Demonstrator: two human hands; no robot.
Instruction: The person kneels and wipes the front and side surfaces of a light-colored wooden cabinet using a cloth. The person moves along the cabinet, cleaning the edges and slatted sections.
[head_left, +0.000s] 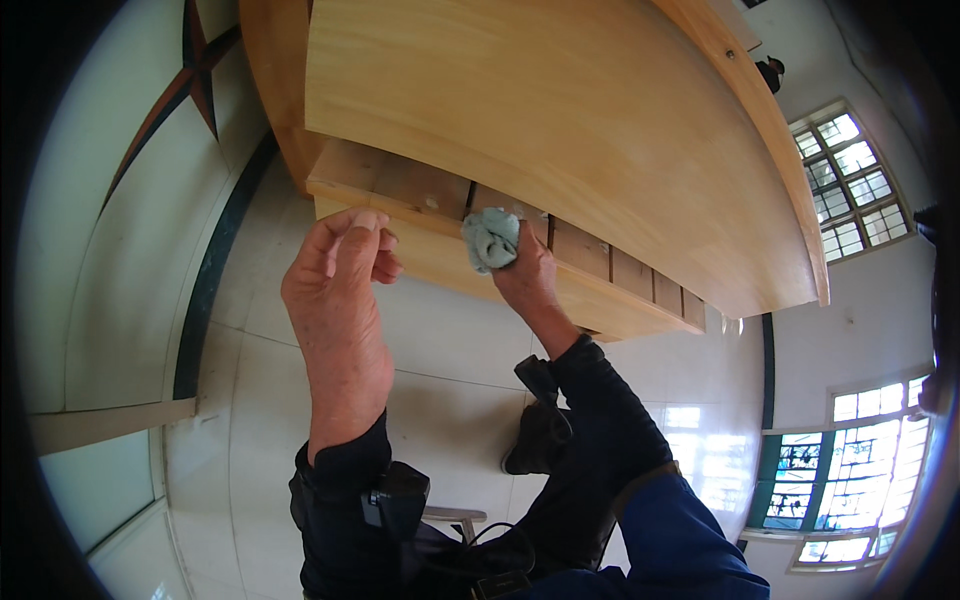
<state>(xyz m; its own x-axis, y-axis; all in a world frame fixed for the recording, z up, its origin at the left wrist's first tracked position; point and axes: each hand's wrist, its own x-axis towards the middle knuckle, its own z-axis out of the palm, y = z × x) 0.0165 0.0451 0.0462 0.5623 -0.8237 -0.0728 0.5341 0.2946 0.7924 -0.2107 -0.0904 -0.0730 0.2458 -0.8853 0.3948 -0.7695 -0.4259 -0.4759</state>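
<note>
My right hand (529, 270) grips a crumpled grey-green cloth (490, 240) at the front edge of a wooden shelf (427, 214) below the desk top. Raised at the left is my left hand (341, 262), its fingers curled loosely, with thumb and forefinger close together; whether anything thin lies between them cannot be told. Above both hands spreads the pale wooden desk top (555, 112). Dark dividers split the shelf into several open compartments. Dark sleeves with black devices strapped near the wrists cover my forearms.
A pale wall panel with a dark base strip (225, 277) stands at the left. Pale tiles (450, 390) cover the floor. Part of a stool (454, 514) shows near my legs. Barred windows (851, 176) are at the right, and a person's dark-haired head (775, 67) shows at the upper right.
</note>
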